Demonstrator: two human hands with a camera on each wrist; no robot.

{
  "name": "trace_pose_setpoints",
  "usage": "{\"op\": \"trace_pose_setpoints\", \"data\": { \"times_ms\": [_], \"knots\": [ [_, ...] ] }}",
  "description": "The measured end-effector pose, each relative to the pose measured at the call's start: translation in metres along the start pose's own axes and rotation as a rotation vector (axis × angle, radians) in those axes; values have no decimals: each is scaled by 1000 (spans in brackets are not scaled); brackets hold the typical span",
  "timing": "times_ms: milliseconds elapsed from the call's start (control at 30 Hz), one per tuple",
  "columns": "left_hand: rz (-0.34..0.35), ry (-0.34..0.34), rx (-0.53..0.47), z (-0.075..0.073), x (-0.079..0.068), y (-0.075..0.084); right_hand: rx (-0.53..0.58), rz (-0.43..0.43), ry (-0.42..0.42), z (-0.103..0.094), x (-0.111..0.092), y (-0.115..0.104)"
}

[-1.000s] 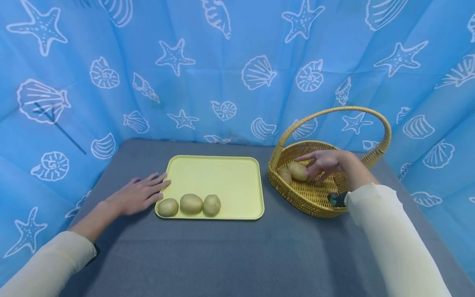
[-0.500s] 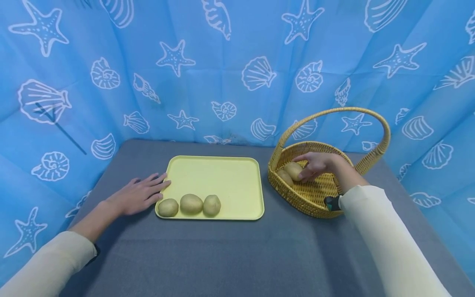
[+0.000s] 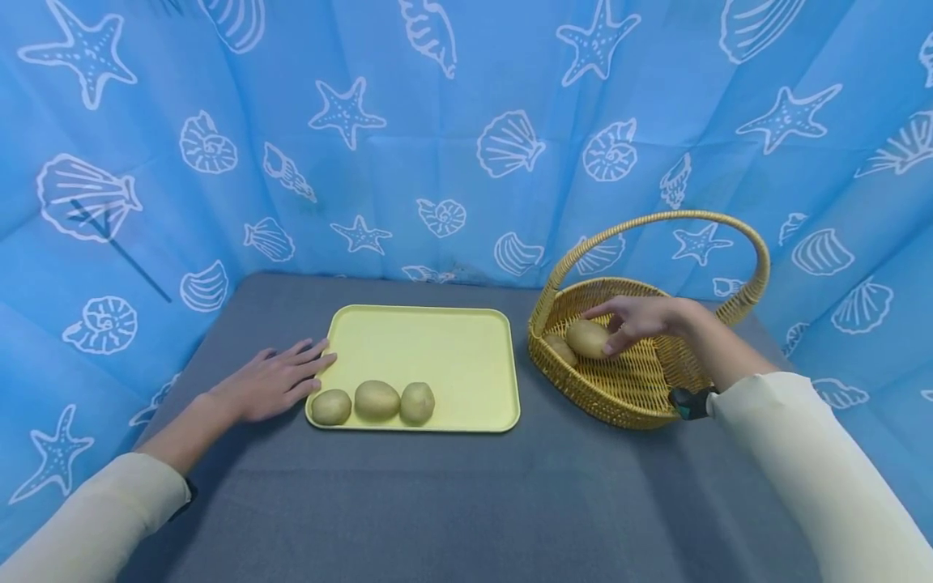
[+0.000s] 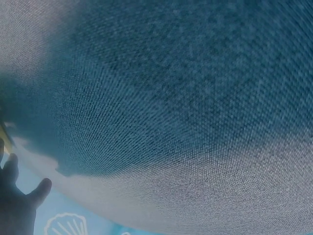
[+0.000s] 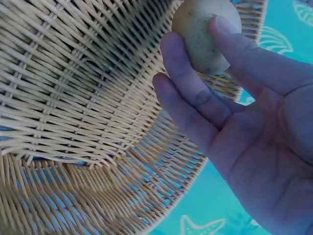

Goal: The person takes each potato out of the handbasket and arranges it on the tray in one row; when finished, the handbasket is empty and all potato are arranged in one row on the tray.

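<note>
My right hand (image 3: 641, 320) reaches into the wicker basket (image 3: 619, 414) and pinches a potato (image 3: 587, 338) between thumb and fingers. The right wrist view shows that potato (image 5: 203, 41) with the thumb pressed on its side and two fingers along its other side. Another potato (image 3: 560, 349) lies beside it against the basket's left wall. My left hand (image 3: 270, 385) is spread flat, its fingertips on the left edge of the yellow tray (image 3: 437, 348). Along the tray's near edge sit three potatoes in a row: a left one (image 3: 331, 407), a middle one (image 3: 377, 400) and a right one (image 3: 418, 402).
The basket's tall arched handle (image 3: 659, 216) rises over my right hand. A grey cloth (image 3: 452, 502) covers the table. Behind and at both sides hangs a blue curtain (image 3: 437, 105) with white shells and starfish.
My right hand closed on the potato in the basket, moved left with it, then came back right with it. The left hand and the tray stayed put.
</note>
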State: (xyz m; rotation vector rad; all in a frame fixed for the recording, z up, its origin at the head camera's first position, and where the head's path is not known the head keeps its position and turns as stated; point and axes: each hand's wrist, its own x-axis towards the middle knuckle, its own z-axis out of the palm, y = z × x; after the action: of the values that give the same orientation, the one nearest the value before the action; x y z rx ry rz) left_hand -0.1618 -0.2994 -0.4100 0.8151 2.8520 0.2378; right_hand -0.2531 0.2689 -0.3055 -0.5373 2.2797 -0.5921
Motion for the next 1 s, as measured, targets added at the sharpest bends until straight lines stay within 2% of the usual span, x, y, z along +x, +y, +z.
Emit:
{"op": "trace_pose_setpoints", "data": {
  "times_ms": [233, 400, 533, 733, 867, 1000],
  "knots": [
    [5, -7, 2, -2, -1, 1, -87, -140, 58, 4, -23, -12],
    [6, -8, 0, -2, -1, 0, -36, -192, 17, 3, -40, -24],
    [1, -2, 0, -1, 0, -1, -7, -228, -15, 6, -47, -38],
    [12, 22, -9, 2, 0, -2, -31, -313, -67, 25, -41, -68],
    [8, 10, -6, 1, 0, 0, -58, -359, -113, 42, -31, -88],
    [8, -1, 6, 0, 1, 1, -158, -418, -134, 59, -15, -102]
  ]
}}
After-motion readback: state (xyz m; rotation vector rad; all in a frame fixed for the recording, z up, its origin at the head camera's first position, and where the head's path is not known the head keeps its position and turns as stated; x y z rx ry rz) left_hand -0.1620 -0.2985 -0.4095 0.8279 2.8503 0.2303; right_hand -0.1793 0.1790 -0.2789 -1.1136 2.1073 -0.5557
